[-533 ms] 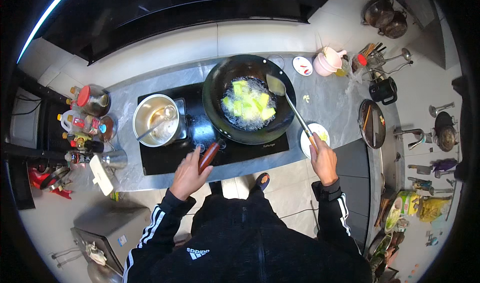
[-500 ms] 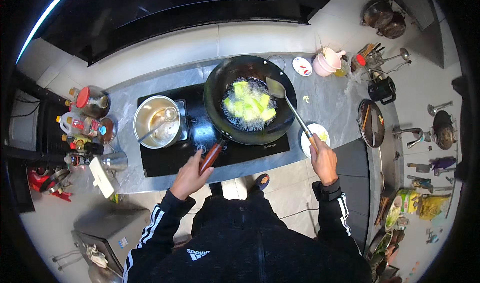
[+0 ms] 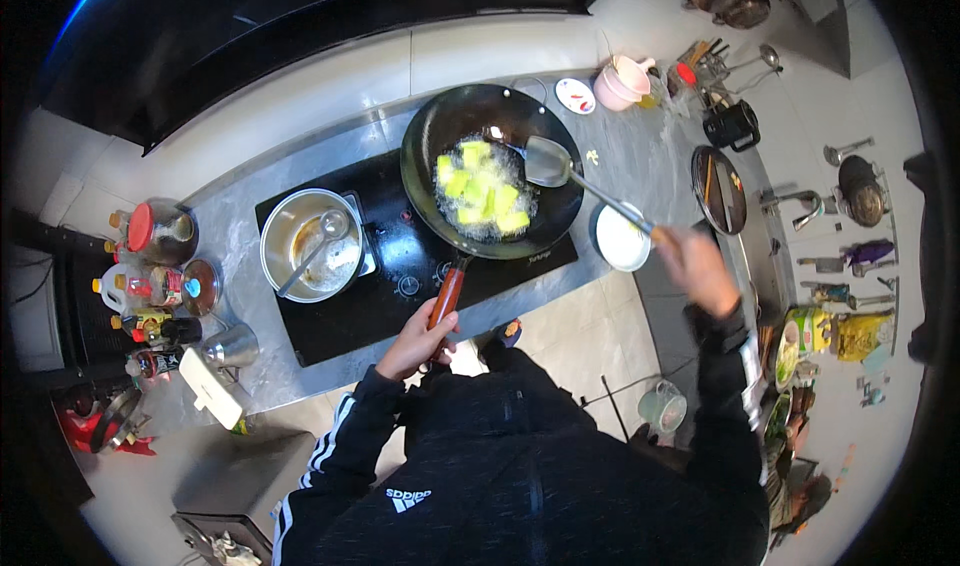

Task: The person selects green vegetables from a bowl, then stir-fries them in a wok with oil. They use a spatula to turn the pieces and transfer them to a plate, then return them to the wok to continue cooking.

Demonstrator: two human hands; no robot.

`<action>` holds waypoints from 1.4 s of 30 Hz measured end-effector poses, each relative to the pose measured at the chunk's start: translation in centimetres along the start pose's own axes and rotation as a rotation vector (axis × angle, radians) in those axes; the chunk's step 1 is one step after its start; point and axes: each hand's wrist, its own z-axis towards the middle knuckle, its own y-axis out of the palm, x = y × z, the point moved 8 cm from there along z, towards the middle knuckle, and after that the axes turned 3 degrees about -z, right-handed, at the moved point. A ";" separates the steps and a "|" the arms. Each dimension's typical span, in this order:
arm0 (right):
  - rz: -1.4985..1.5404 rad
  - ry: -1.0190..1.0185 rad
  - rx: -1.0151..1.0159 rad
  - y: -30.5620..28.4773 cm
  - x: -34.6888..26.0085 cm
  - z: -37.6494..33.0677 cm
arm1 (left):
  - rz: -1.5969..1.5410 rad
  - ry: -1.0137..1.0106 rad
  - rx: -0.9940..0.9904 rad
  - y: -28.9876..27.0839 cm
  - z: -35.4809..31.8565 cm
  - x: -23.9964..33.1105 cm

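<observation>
My left hand (image 3: pixel 421 342) is closed around the reddish-brown wooden handle (image 3: pixel 449 296) of a large dark wok (image 3: pixel 555 138) on the hob. Pale green chunks of vegetable (image 3: pixel 484 188) sit in bubbling liquid in the wok's middle. With my right hand (image 3: pixel 698 272), slightly blurred, I grip the wooden end of a long metal spatula (image 3: pixel 590 186). Its broad blade (image 3: pixel 546 162) is over the right inner side of the wok, beside the chunks. A white plate (image 3: pixel 622 239) rests on the counter under the spatula's shaft.
On the hob's left stands a metal pot (image 3: pixel 310 246) with a ladle (image 3: pixel 316 259) in it. Bottles and a red-lidded jar (image 3: pixel 160 229) crowd the counter's left end. Behind the wok are a small dish (image 3: pixel 575 96) and a pink pot (image 3: pixel 621 82). A round lid (image 3: pixel 719 190) lies at the right.
My left hand has closed more fully on the wok handle. My right hand has moved right, drawing the spatula's shaft outward. Pale bits seen on the white plate earlier no longer show.
</observation>
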 end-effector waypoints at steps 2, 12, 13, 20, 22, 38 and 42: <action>0.047 0.007 -0.130 -2.3 0.6 2.0 | -0.134 -0.029 -0.022 0.3 0.3 -0.8; -0.039 0.143 -0.628 -3.8 2.6 14.6 | -0.166 -0.041 -0.010 1.1 0.2 -0.8; -0.004 0.174 -0.631 -2.4 3.5 14.6 | -0.151 -0.030 -0.017 1.0 0.1 -0.5; 0.485 0.253 -0.478 12.0 8.3 9.7 | -0.153 -0.033 -0.024 1.3 -0.6 0.1; 0.612 0.174 -0.440 13.7 8.1 9.1 | -0.128 -0.062 -0.005 1.4 -0.8 0.0; 0.701 -0.182 -0.083 13.2 0.6 10.6 | -0.519 -0.213 -0.127 1.8 1.6 -1.1; 0.544 -0.178 -0.096 9.5 -0.4 12.0 | -0.359 -0.220 -0.050 2.6 2.2 -1.5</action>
